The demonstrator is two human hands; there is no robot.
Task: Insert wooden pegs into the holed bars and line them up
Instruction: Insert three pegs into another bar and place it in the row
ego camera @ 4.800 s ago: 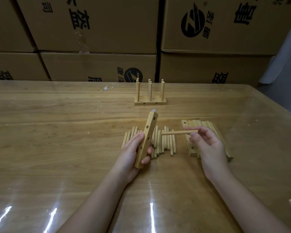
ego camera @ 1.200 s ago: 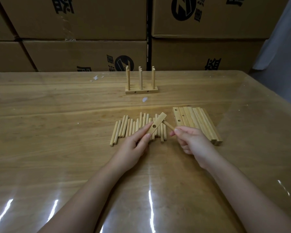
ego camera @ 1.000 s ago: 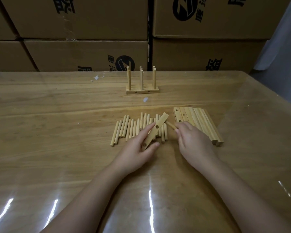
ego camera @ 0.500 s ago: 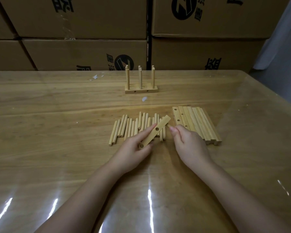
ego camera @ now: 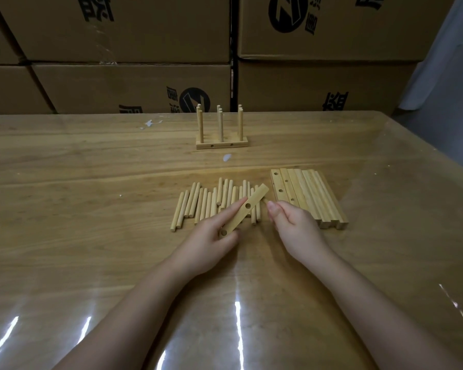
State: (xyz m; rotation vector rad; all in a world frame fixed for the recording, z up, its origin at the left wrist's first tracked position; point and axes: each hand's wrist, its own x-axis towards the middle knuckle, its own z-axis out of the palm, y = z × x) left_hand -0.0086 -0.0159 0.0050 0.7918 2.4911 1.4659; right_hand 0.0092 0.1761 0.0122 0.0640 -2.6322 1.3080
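My left hand [ego camera: 211, 237] grips a holed bar [ego camera: 247, 208], held low and slanted over a row of loose wooden pegs [ego camera: 198, 204] lying on the table. Two holes show on the bar's face. My right hand [ego camera: 292, 225] is just right of the bar with its fingers curled; a short end of a peg [ego camera: 265, 201] pokes out at its fingertips, and the rest of that peg is hidden. A flat stack of holed bars [ego camera: 312, 194] lies to the right. Farther back stands a finished set of bars with upright pegs [ego camera: 221, 142].
The wooden table [ego camera: 91, 236] has a glossy clear cover with glare streaks near me. Stacked cardboard boxes [ego camera: 134, 84] wall off the far edge. Small white scraps [ego camera: 227, 157] lie near the finished set. The table's right edge [ego camera: 439, 198] runs diagonally.
The bar stood nearly upright in my left hand; now it lies low and slanted over the pegs. My right hand brought its peg in from the right to the bar's side.
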